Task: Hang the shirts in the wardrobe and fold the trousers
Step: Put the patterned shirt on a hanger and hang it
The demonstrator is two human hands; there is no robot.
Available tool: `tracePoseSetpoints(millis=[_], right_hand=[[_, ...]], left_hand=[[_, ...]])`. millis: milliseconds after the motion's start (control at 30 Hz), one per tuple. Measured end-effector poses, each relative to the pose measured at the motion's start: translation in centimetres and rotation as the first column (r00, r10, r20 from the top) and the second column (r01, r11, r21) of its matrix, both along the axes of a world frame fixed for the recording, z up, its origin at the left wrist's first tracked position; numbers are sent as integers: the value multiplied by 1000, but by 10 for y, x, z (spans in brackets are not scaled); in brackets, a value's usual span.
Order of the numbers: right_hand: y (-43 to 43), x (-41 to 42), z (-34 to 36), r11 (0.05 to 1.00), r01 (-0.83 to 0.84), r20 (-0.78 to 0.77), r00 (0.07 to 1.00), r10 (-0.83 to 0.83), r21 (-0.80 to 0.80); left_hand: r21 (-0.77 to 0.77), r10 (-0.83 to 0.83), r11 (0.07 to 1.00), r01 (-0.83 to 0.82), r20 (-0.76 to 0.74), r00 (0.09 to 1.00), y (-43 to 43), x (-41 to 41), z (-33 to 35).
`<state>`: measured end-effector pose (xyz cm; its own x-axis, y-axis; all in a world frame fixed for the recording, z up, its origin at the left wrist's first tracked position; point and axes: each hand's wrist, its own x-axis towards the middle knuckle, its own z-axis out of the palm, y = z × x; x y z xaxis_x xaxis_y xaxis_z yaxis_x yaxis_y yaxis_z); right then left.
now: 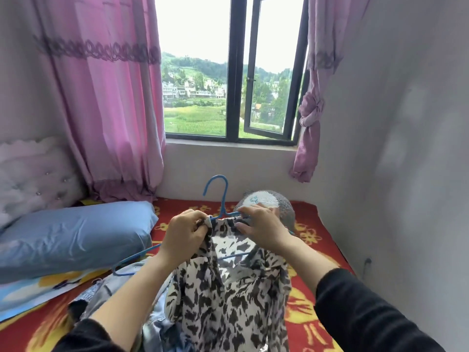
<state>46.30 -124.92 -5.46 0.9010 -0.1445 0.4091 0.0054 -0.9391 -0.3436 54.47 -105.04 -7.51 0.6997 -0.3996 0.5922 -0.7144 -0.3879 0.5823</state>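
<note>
Blue hanger inside patterned shirt | left hand, right hand both pinch collar | seat shoulders evenly before hanging

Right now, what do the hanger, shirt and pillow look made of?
The hanger looks like plastic-coated wire: thin, smooth, uniformly blue. The shirt is light matte fabric, weave unclear, draping in soft folds. The pillow has a satin-like blue cover: sheen on fine creases.

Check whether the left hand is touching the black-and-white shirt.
Touching. The head view shows the left hand pinching the neckline of the shirt beside the blue hanger.
</note>
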Motion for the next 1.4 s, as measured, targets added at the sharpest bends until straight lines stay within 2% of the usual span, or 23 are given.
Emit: tracePoseSetpoints(millis=[100, 167, 467, 667, 767, 900, 1000, 1100, 1267, 1400], right_hand=[[13, 5, 16, 991, 5, 99, 995, 9, -136], [13, 5, 28, 975, -13, 114, 993, 39, -222], [30, -22, 52, 985, -82, 148, 984, 104, -149], [65, -46, 66, 967, -194, 157, 963, 220, -163], [100, -59, 74, 947, -305, 164, 934, 318, -100], [163, -73, 83, 852, -507, 128, 861, 492, 133], [219, -86, 87, 770, -610, 103, 792, 602, 185], [278, -103, 93, 678, -702, 69, 704, 707, 220], [383, -133, 103, 534, -763, -125, 528, 840, 364], [480, -167, 100, 456, -850, -153, 430, 890, 263]], left_hand=[[-11, -10, 1000, 9, -7, 1000, 16, -10, 16], [23, 2, 1000, -3, 11, 1000, 34, -14, 27], [134, 144, 979, -152, 70, 987, 119, -72, 51], [43, 356, 934, -355, -28, 934, 183, -144, 41], [3, 514, 857, -515, -68, 855, 217, -180, 34], [-41, 663, 742, -669, -99, 742, 262, -235, 34], [-114, 720, 674, -730, -116, 684, 297, -275, 40], [-106, 771, 615, -781, -129, 624, 340, -313, 45], [-116, 847, 498, -860, -150, 511, 427, -372, 45], [-43, 899, 405, -914, -165, 406, 502, -420, 35]])
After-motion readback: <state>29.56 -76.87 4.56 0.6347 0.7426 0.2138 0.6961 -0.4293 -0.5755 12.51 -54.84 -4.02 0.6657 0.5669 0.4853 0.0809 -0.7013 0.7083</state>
